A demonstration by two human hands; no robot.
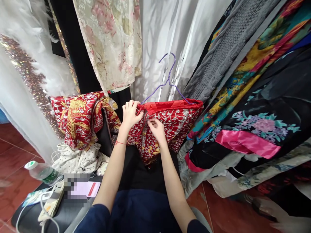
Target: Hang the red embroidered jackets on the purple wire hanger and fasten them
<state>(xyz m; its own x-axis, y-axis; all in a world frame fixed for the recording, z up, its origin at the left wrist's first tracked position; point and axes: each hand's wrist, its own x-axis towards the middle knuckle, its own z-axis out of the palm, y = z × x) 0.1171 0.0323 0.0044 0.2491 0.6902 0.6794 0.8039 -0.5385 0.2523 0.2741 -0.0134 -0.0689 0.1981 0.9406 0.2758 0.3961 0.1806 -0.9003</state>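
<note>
A red garment (167, 121) with silver and gold embroidery lies over my lap, its plain red top edge facing away from me. A purple wire hanger (168, 81) sits at that edge, hook up, its lower part hidden by the cloth. My left hand (131, 113) is closed on the garment's left upper corner. Just right of it, my right hand (156, 127) has its fingers pinched together at the embroidered front, beside a vertical seam. Whatever small part lies between those fingertips is hidden.
Another red embroidered piece (75, 116) lies at left over a white dotted cloth (77, 158). Below are a plastic bottle (43, 173), a power strip (52, 200) and a phone (85, 189). Clothes hang on both sides, including a floral dress (114, 42) and a black garment (267, 97).
</note>
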